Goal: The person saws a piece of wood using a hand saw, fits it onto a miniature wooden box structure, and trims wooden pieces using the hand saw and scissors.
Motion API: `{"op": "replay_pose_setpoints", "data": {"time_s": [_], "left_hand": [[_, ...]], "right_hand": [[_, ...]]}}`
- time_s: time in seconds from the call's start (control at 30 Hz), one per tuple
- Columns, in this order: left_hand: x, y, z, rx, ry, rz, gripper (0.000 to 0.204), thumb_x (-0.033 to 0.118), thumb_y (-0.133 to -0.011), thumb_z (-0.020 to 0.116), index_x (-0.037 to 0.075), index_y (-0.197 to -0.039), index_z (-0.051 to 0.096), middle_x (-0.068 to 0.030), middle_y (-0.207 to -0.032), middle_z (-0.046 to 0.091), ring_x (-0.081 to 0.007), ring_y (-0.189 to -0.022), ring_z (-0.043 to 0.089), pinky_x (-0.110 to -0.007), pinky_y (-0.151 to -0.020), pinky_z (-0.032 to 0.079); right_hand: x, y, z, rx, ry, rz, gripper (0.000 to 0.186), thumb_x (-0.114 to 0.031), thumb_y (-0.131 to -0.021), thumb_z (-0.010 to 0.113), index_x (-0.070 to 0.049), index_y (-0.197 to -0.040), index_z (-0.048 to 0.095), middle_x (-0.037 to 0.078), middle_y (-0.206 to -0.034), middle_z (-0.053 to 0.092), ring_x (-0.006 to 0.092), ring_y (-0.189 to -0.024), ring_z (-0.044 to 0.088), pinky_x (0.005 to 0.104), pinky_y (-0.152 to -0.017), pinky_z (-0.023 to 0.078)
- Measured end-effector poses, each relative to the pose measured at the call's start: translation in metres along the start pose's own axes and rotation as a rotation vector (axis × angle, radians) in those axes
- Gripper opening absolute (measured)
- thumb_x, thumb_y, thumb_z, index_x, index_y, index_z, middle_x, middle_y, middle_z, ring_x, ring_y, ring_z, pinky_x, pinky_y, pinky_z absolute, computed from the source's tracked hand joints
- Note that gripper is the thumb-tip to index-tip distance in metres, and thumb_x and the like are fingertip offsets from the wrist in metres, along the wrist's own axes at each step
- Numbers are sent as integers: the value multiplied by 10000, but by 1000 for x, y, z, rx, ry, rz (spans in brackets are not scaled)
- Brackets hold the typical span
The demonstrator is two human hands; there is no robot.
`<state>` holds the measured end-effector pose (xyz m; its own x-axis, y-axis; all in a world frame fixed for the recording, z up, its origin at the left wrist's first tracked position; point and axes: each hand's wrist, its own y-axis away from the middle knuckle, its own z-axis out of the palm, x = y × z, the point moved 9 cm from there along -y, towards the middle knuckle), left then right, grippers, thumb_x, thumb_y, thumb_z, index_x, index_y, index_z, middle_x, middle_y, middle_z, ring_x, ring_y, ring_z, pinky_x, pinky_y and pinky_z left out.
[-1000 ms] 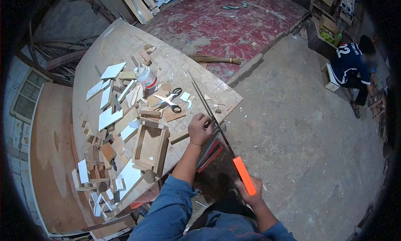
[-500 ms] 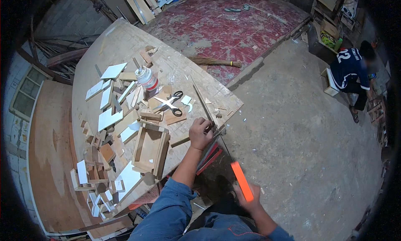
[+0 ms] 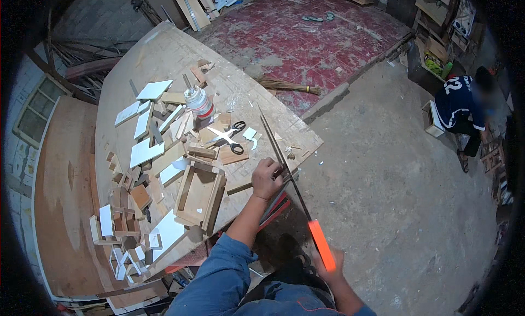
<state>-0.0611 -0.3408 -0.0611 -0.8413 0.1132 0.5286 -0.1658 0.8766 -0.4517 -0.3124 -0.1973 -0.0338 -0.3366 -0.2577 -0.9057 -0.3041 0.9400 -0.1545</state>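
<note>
My right hand [image 3: 331,265] is wrapped round the orange handle [image 3: 321,245] of a handsaw. Its long thin blade [image 3: 298,193] slants up and to the left, across the table's near right edge. Close beside the blade, my left hand [image 3: 267,179] presses down with curled fingers on a narrow wood strip [image 3: 240,188] at the edge. The fingers partly cover that strip, and the point where the teeth meet wood is too small to make out. Left of this hand stands an open wooden box frame [image 3: 199,198]. Black-handled scissors [image 3: 228,136] lie farther back.
On the wooden table [image 3: 180,48] are a clear bottle [image 3: 198,101] holding sticks, white boards [image 3: 146,154] and several wood offcuts. A straw broom [image 3: 290,86] lies beyond the table on red flooring. At the far right, a person [image 3: 462,105] sits on a low stool-like box [image 3: 432,120].
The whole view has shifted slightly, so things appear a little lower and to the right. The saw's blade shows at a slightly different tilt. Both hands keep their hold.
</note>
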Motion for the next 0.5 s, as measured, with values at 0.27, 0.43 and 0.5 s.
{"op": "replay_pose_setpoints", "data": {"time_s": [0.27,0.43,0.5], "left_hand": [[-11,-2,-6,31,-100,-5,200,78,-580,616,102,-778,603,-82,-765,532,-293,-772,562,-404,-636,490],[-11,-2,-3,23,-30,-43,146,90,-605,614,72,-750,607,-105,-742,536,-303,-747,569,-398,-638,481],[-1,1,-5,24,-27,-21,147,87,-606,616,73,-752,610,-103,-744,538,-302,-755,573,-399,-640,482]], "right_hand": [[21,11,19,-24,-75,28,207,-114,-818,653,-17,-674,539,119,-553,476,235,-467,509,346,-469,383],[-7,19,0,23,-11,-29,160,-120,-806,652,-37,-698,568,118,-541,486,268,-464,525,355,-472,397],[4,-29,24,19,107,-113,179,-126,-806,658,-34,-689,560,132,-550,499,297,-471,529,365,-469,394]]}}
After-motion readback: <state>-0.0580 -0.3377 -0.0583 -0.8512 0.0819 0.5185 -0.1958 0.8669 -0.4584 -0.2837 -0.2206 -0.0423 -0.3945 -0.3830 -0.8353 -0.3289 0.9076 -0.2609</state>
